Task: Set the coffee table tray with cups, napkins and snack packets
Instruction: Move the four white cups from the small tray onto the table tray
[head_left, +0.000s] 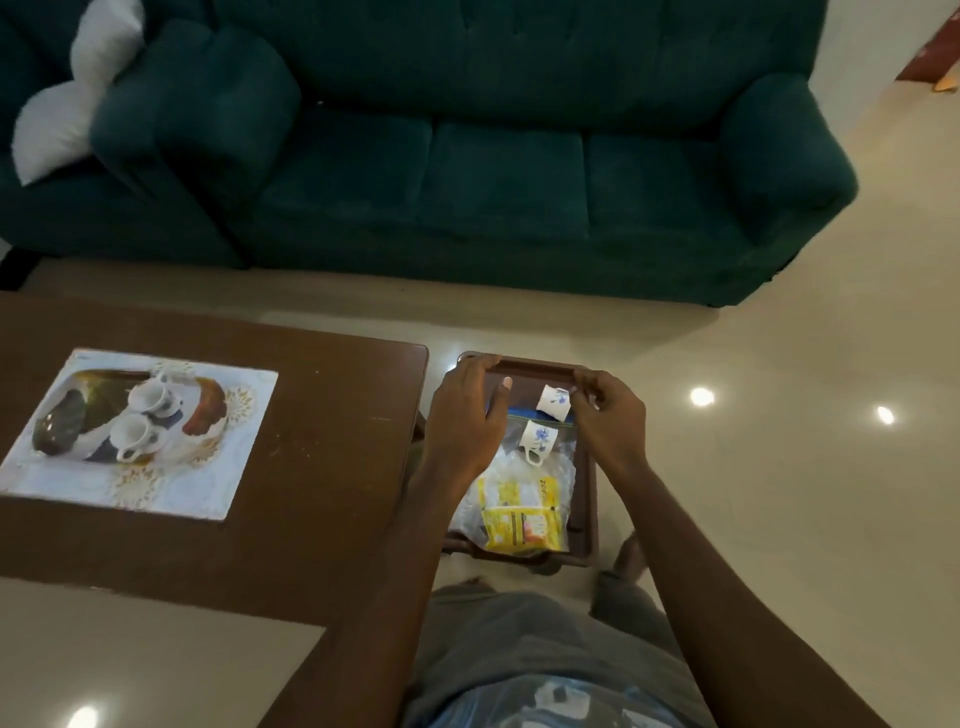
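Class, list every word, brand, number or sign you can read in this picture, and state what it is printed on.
None can be read with certainty.
Yellow snack packets in the brown tray: dark print, too blurred to read.
Two white cups in the tray: blue flower motif only, no words.
Placemat on the coffee table: pictures only, no text.

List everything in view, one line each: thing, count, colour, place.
Brown tray: one, right of the table, above the floor.
Floral cups: two, white and blue, lying in the brown tray.
Snack packets: yellow, count unclear, near end of that tray, in clear plastic.
Coffee table: one, brown, left.
Patterned tray: one, white, on the table.
Teacups: two, white, on the patterned tray.
Sofa: dark green, behind.
Cushions: white, upper left.
Left hand: on the brown tray's far left rim.
Right hand: at its far right.
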